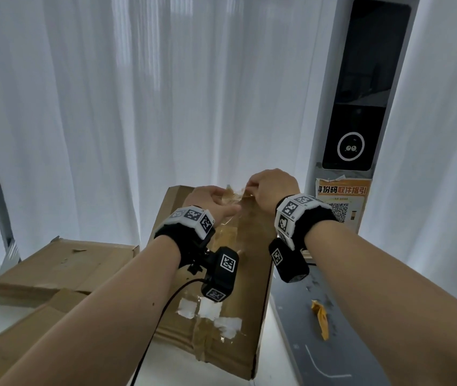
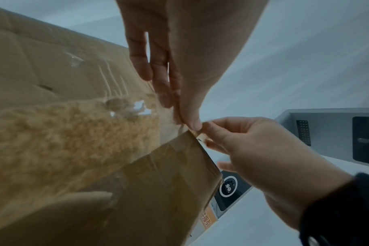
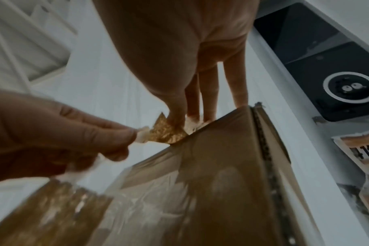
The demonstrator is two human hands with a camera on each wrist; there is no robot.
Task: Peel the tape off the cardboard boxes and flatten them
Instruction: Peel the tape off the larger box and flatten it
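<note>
A flattened brown cardboard box [image 1: 249,302] stands tilted on the white table, its top edge up between my hands. A clear tape strip [image 1: 231,200], with cardboard fibres stuck to it, is lifted off the top of the box face [image 2: 169,183]. My left hand [image 1: 212,197] pinches the loose tape [image 2: 74,133] between thumb and fingertips [image 2: 192,121]. My right hand [image 1: 253,188] pinches the tape end [image 3: 169,133] right at the box's top edge [image 3: 221,166]. In the right wrist view my left hand [image 3: 126,139] holds a whitish bit of tape beside my right hand [image 3: 179,119].
A stack of flattened cardboard [image 1: 54,266] lies to the left on the table. A grey pillar with a black screen [image 1: 361,107] and an orange QR notice [image 1: 341,201] stands to the right. A yellow tape scrap [image 1: 320,316] lies on a grey board. White curtains [image 1: 138,107] hang behind.
</note>
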